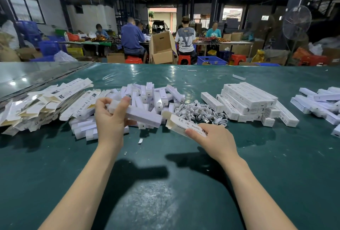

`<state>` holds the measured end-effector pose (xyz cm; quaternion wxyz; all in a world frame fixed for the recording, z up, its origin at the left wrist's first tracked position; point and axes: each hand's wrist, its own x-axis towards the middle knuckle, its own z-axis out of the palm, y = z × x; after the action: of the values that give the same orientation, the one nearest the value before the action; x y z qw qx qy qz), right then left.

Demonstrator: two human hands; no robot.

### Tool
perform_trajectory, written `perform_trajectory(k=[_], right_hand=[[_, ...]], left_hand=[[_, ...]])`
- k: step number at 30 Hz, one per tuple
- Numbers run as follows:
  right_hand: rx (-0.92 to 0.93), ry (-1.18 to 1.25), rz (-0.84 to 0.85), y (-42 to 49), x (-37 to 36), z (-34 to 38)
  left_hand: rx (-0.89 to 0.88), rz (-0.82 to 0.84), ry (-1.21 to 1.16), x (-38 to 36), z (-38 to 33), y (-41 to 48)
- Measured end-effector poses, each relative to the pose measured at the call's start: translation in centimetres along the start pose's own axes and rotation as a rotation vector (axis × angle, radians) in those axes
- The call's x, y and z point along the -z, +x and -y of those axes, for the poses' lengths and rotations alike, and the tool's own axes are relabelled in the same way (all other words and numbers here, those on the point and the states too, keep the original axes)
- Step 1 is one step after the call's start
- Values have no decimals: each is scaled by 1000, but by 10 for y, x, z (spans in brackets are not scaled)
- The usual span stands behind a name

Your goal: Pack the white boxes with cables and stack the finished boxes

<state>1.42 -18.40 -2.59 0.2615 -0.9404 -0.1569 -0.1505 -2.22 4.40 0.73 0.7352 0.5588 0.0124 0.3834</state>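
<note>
My left hand [110, 117] grips one end of a long plain white inner box [145, 116] that points right, just above the pile of similar inner boxes [147, 97]. My right hand [215, 137] holds a printed white outer box [181, 124] with its open flap end toward the left, near the inner box's free end. A heap of coiled white cables [200, 112] lies behind my right hand. Finished boxes [248, 99] are stacked in layers to the right of the cables.
Flat unfolded box sleeves [46, 102] are spread at the left of the green table [165, 183]. More white boxes [320, 102] lie at the far right. Small paper scraps [140, 141] dot the table. Several people sit at tables in the background among cardboard cartons [161, 49].
</note>
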Motion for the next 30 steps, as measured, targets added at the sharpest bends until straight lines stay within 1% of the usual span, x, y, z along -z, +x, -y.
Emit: perform_trajectory(k=[2,6,9,16,21,25,30], right_hand=[[16,-4,26,-1,-2,1],[24,27,23,-1,-1,2],[44,58,36,0,-1,3],[27,146,25,0,0,3],[22,190,24,-1,1,3],[40,121,39,-2,-1,3],[60,16,59,-1,-4,5]], left_hand=[[42,1,38,-5,5,-4],[245,53,-81,-15,11,-10],[270,58,-80,-17,16,-14],[172,11,12,-13,17,-12],[162,24,21,-9,18,-10],[81,43,166,-7,18,-9],[-52,17,401,-3,11,-11]])
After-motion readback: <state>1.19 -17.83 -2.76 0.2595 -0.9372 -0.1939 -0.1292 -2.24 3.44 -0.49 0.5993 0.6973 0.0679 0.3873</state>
